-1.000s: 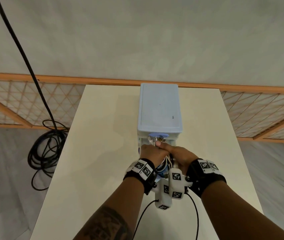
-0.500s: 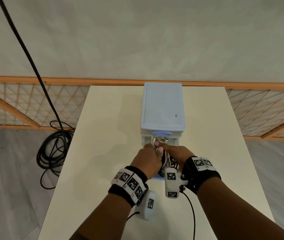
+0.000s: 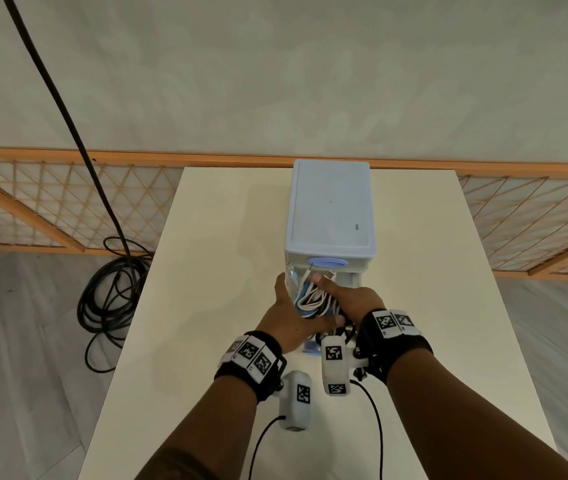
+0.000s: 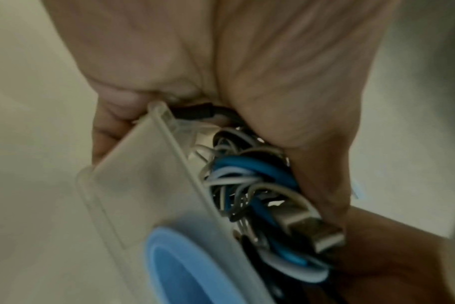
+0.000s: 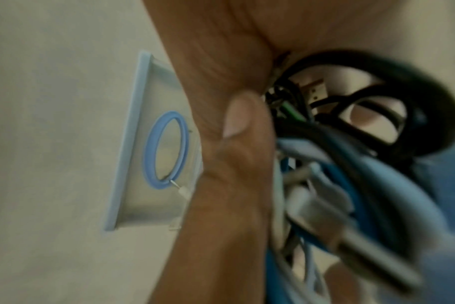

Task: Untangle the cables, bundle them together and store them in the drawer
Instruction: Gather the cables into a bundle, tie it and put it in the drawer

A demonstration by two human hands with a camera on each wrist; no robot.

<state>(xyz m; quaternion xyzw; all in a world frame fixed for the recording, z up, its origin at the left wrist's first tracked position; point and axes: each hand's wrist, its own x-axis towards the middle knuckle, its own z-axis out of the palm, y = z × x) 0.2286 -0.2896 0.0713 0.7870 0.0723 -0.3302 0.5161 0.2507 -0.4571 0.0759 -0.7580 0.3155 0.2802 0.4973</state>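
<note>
Most of the job looks done: the bundle of blue, white and black cables sits in the pulled-out translucent plastic drawer of the pale blue drawer unit on the cream desk. Left to do: tuck stray plugs in and push it closed. Left hand curls round the drawer's front corner; right hand grips the cables, thumb pressing them down

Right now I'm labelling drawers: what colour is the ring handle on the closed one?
Blue ring handle; clearest from the right wrist.
</note>
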